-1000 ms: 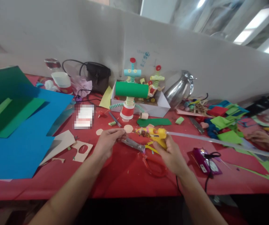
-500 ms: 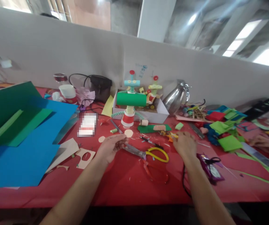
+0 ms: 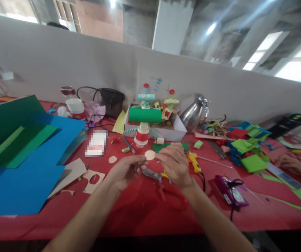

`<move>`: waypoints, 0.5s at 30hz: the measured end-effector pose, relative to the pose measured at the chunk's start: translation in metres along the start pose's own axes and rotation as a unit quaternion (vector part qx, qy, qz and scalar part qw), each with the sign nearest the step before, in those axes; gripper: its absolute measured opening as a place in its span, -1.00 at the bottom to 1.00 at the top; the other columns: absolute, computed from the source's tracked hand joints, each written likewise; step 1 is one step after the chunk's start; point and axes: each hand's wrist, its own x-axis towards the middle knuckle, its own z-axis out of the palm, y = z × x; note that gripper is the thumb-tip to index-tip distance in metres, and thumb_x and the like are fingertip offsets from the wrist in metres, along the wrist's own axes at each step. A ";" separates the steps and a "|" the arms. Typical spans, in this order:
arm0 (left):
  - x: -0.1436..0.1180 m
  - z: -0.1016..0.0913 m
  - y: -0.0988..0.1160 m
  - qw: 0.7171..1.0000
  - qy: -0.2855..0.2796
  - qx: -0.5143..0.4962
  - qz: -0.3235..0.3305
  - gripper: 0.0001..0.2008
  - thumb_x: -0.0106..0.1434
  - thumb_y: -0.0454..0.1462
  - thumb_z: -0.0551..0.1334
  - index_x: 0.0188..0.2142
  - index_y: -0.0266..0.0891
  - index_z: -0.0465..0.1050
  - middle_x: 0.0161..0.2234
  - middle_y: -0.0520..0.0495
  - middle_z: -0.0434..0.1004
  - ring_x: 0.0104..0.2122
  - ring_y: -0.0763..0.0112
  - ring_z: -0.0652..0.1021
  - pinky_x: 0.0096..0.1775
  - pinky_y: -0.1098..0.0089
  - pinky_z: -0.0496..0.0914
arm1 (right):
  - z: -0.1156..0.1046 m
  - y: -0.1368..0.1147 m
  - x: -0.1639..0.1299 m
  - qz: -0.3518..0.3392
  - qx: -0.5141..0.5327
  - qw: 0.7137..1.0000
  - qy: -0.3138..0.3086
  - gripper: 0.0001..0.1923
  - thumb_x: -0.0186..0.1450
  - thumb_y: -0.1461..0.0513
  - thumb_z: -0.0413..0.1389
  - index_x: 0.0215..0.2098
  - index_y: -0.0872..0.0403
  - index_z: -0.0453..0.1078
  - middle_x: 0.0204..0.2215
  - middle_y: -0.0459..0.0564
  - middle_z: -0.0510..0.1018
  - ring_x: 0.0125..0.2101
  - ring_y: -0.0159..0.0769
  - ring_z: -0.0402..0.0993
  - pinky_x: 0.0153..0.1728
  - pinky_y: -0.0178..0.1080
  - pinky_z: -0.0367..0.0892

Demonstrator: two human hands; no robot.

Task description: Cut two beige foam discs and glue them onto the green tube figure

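Head view: both hands' fingers pinch one tan paper disc point(image 3: 149, 154); a second disc point(image 3: 112, 159) lies nearby.

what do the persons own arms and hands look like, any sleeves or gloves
Both arms are bare right down to the frame's bottom edge, with no sleeve in view. The left hand and right hand wear no gloves; no rings, watch or bracelets can be made out.

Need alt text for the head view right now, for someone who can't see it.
Both hands, the left hand and the right hand, meet over a red table, pinching a small tan paper disc between them. A yellow glue gun lies just right of them, scissors below, and a paper robot stands behind.
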 end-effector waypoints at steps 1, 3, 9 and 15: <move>-0.001 -0.001 0.003 1.000 -0.002 0.020 0.015 -0.92 0.11 -0.35 0.37 -0.45 -0.38 0.61 -0.44 -0.16 0.60 -0.58 0.59 0.49 -0.59 0.62 0.28 | 0.000 0.001 0.003 0.006 -0.003 1.000 0.007 -0.70 0.29 0.45 0.14 -0.14 -0.03 0.51 -0.30 -0.01 0.61 -0.22 -0.18 0.45 -0.17 -0.09 0.36; 0.000 -0.005 0.014 0.991 0.019 0.076 0.107 -0.80 0.08 -0.24 0.42 -0.32 -0.33 0.63 -0.38 -0.14 0.62 -0.57 0.58 0.47 -0.57 0.58 0.27 | 0.003 0.004 0.010 0.057 -0.007 0.998 0.037 -0.77 0.31 0.41 0.16 -0.20 -0.04 0.53 -0.33 -0.04 0.60 -0.24 -0.20 0.45 -0.18 -0.11 0.35; 0.030 -0.014 0.068 0.879 0.132 0.161 0.428 -0.54 0.01 -0.12 0.46 -0.10 -0.18 0.51 -0.13 -0.03 0.55 -0.45 0.58 0.48 -0.42 0.49 0.31 | 0.028 0.031 0.041 0.361 0.089 0.920 0.127 -0.92 0.23 0.17 0.27 -0.38 -0.01 0.58 -0.29 -0.02 0.48 -0.22 -0.18 0.45 -0.17 -0.11 0.35; 0.057 -0.006 0.094 0.899 0.067 0.146 0.407 -0.50 -0.01 -0.12 0.46 -0.10 -0.26 0.48 -0.21 -0.06 0.54 -0.49 0.58 0.44 -0.51 0.50 0.21 | 0.049 0.053 0.074 0.470 0.241 0.835 0.157 -0.85 0.06 0.11 0.33 -0.49 0.02 0.58 -0.11 0.03 0.43 -0.05 -0.09 0.43 0.00 -0.05 0.32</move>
